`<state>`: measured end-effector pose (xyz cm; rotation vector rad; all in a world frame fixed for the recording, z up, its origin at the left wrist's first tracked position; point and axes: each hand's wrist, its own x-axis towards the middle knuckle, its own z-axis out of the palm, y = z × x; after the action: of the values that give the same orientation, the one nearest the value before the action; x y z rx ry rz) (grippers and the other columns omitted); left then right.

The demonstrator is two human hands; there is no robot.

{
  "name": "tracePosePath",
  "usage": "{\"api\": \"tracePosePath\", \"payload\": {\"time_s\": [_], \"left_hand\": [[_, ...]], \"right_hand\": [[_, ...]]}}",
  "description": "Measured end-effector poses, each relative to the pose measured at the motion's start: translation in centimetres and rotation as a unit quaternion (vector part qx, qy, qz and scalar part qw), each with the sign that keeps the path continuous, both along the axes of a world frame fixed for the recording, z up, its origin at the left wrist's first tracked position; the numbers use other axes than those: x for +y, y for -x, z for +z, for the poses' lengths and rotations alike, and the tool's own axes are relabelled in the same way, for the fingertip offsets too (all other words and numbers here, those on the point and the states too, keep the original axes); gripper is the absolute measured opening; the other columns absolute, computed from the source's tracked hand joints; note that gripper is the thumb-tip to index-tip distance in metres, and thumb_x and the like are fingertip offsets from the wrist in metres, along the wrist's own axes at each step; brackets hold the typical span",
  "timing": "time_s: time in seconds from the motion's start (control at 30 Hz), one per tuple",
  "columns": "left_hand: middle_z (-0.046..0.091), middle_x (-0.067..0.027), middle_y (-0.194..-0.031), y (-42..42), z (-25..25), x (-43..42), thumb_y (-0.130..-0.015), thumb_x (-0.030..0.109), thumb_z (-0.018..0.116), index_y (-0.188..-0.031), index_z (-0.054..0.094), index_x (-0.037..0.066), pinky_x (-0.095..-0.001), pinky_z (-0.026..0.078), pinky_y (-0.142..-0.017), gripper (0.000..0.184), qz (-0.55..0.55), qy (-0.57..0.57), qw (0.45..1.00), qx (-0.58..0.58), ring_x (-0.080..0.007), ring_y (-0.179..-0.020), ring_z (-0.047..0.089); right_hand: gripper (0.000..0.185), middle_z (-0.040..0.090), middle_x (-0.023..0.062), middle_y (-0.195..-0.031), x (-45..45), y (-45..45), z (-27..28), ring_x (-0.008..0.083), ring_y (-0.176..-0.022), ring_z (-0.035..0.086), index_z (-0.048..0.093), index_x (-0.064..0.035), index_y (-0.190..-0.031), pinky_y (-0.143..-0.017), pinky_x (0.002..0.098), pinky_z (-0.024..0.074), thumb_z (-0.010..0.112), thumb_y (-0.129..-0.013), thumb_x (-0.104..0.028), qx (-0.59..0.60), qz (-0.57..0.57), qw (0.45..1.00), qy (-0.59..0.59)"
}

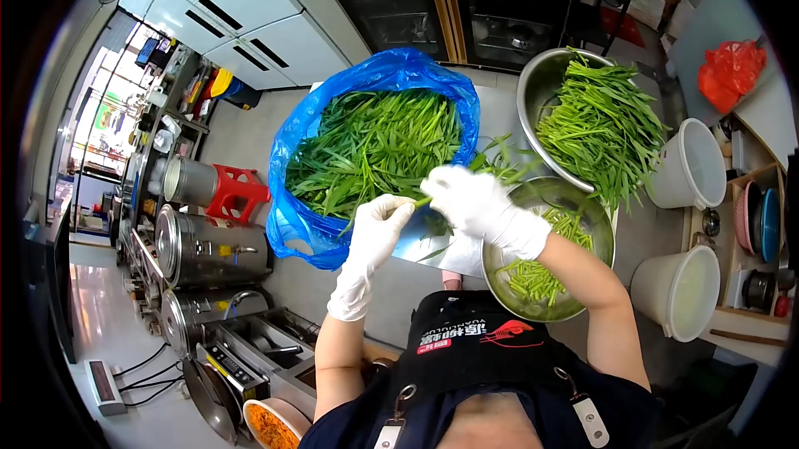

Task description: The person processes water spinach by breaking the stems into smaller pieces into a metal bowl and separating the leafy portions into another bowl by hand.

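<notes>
My gloved left hand (381, 228) is closed in a pinch on the end of a green water spinach stem (423, 202). Closed around the same stem from the other side is my gloved right hand (470, 199), with leaves trailing past it, slightly blurred. Just beyond both hands stands a blue plastic bag (287, 168), its mouth wide, full of leafy water spinach (379, 141). Below my right wrist is a metal bowl (603, 262) with short cut stem pieces (541, 278). A larger steel basin (526, 99) behind it holds leafy tops (599, 120), some hanging over its rim.
Bag and bowls rest on a low metal table (454, 251). White buckets (678, 291) stand at the right, beside a shelf with pans. A red stool (237, 193) and large steel pots (208, 245) are at the left. Behind is a glass-door cabinet (516, 8).
</notes>
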<state>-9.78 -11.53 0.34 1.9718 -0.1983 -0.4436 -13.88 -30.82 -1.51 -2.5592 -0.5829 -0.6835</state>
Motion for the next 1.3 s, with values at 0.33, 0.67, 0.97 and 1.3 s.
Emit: {"api": "tracePosePath", "payload": {"time_s": [0.33, 0.67, 0.97, 1.3], "left_hand": [[0.057, 0.0036, -0.071, 1.5, -3.0, -1.0, -0.09, 0.024, 0.061, -0.087, 0.068, 0.001, -0.0214, 0.037, -0.062, 0.024, -0.127, 0.14, 0.977, 0.102, -0.0049, -0.067, 0.048], [0.064, -0.0013, -0.081, 4.5, -6.1, -10.5, -0.091, 0.02, 0.062, -0.098, 0.07, 0.0, -0.0243, 0.046, -0.069, 0.023, -0.196, 0.19, 0.961, 0.045, -0.0086, -0.074, 0.056], [0.064, -0.0177, -0.105, 4.5, -9.8, -10.5, -0.086, 0.025, 0.062, -0.119, 0.064, 0.009, -0.0437, 0.049, -0.082, 0.036, -0.377, -0.096, 0.872, -0.297, -0.0326, -0.099, 0.061], [0.068, -0.014, -0.077, -16.1, -7.5, -10.2, -0.078, 0.019, 0.063, -0.075, 0.072, 0.01, -0.0421, 0.053, -0.067, 0.013, -0.123, -0.421, 0.82, -0.368, -0.0313, -0.072, 0.067]], "right_hand": [[0.005, 0.062, 0.0061, -0.073, -0.3, 3.3, -3.0, 0.0209, -0.065, 0.062, 0.067, -0.0073, -0.081, -0.058, 0.0305, 0.0486, 0.062, -0.08, -0.008, 0.144, -0.024, 0.932, -0.332], [0.014, 0.064, 0.0001, -0.08, -9.1, 8.0, -3.8, 0.0025, -0.061, 0.05, 0.069, -0.0014, -0.091, -0.054, 0.018, 0.0384, 0.058, -0.089, -0.01, 0.275, -0.161, 0.74, -0.592], [0.019, 0.064, 0.0008, -0.084, -20.8, 13.6, -3.4, 0.0055, -0.068, 0.049, 0.067, -0.002, -0.101, -0.061, 0.0189, 0.0389, 0.057, -0.095, -0.017, 0.117, -0.253, 0.783, -0.556], [0.02, 0.055, 0.0014, -0.071, -16.8, 14.9, -4.4, 0.0085, -0.057, 0.051, 0.061, -0.001, -0.094, -0.049, 0.0216, 0.0416, 0.051, -0.099, -0.018, 0.192, -0.187, 0.749, -0.606]]}}
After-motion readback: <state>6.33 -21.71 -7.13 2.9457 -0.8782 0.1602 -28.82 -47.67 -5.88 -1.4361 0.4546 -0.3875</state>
